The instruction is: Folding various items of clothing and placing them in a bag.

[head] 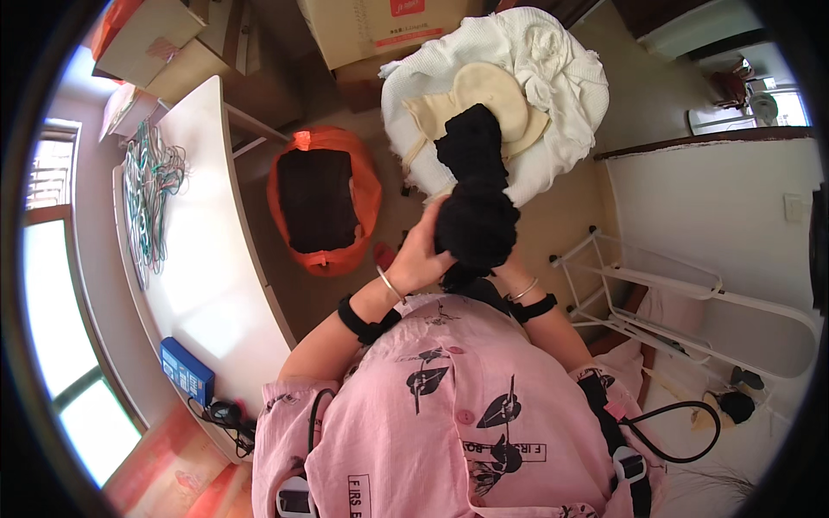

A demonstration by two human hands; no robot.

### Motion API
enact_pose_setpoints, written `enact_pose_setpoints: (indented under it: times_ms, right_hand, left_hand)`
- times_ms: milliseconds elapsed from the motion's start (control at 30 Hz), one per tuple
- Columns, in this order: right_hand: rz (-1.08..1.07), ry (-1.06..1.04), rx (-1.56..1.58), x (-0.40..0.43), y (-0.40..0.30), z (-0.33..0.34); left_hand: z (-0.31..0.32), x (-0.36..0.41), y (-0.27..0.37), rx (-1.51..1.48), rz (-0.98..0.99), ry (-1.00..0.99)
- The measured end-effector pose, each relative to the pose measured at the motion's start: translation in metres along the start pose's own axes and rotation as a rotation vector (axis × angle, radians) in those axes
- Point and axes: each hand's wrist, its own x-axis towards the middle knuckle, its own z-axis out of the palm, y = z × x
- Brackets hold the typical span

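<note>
In front of my waist is a bunched piece of black fabric [478,223]. My left hand [422,256] grips its near left side, thumb across the front. My right hand [513,273] is at its lower right, with most of the fingers hidden behind the cloth. A further black length [471,139] stretches away from the bunch over cream fabric pieces [490,90], one of them rounded. Those pieces lie on a heap of white waffle-textured cloth [573,87]; whatever supports the heap is covered.
An orange plastic bag [368,188] holding dark material [317,201] stands on the floor to the left. Beyond it a white table [201,272] carries tangled cords [150,194] and a blue box [186,370]. Cardboard boxes [359,32] stand ahead; a white metal frame [654,285] is on the right.
</note>
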Motion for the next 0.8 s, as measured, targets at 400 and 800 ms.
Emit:
enact_pose_setpoints:
  times_ms: [400,800]
  right_hand:
    - [0.187,0.019,-0.485,0.114,-0.004,-0.153]
    - [0.218,-0.015,-1.073,0.227,0.130,-0.183]
  left_hand:
    - [0.035,0.029,-0.058,0.358,-0.155,-0.128]
    - [0.027,0.001,-0.104,0.602,-0.530,0.126]
